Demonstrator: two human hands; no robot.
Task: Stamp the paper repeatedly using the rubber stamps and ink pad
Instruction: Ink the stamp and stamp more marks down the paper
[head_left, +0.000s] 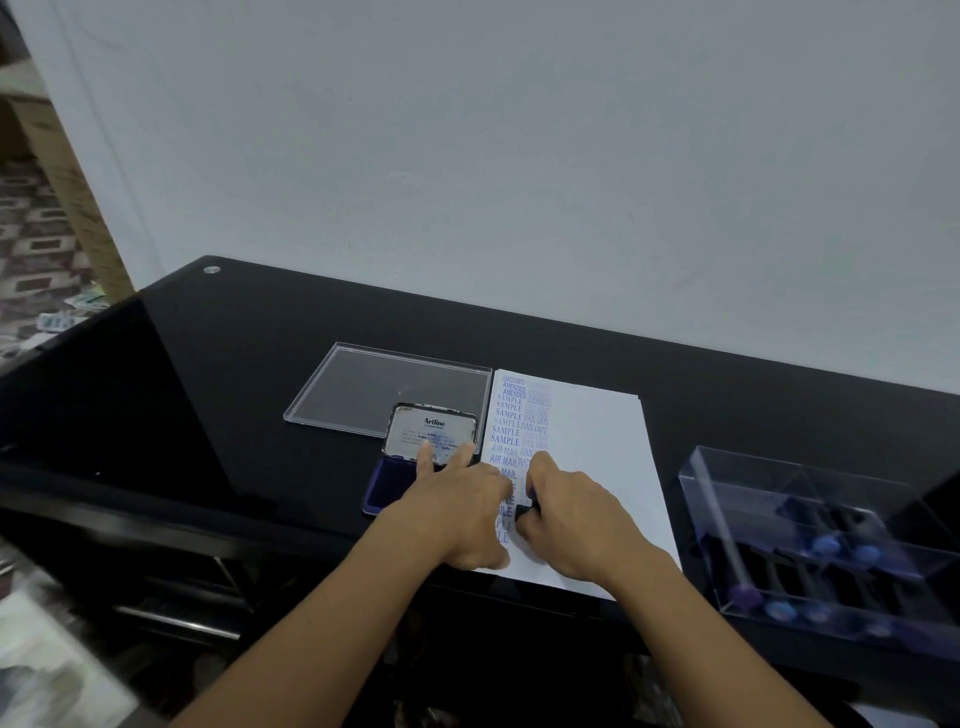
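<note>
Head view looks down on a black table (260, 364), and from where I stand a stamping stroke seems to be in hand. The right hand (571, 519) pinches a small dark rubber stamp (522, 512) between thumb and curled fingers (540, 465), holding it down on the paper (597, 467) low in the second column of blue prints. At nine o'clock of it the left hand (462, 512) lies with fingers straight and spread, apparently steadying the sheet's left edge, its tips reaching over the open ink pad (382, 486), which sits just beside the paper at nine o'clock. The next move likely calls for a straight lift so the print does not smear, then fresh ink and a spot lower down. Both hands hide the stamp's face and the new print. At three o'clock the clear box (810, 540) is blurred, and the other stamps (826, 545) inside show only as dark bars with blue knobs.
</note>
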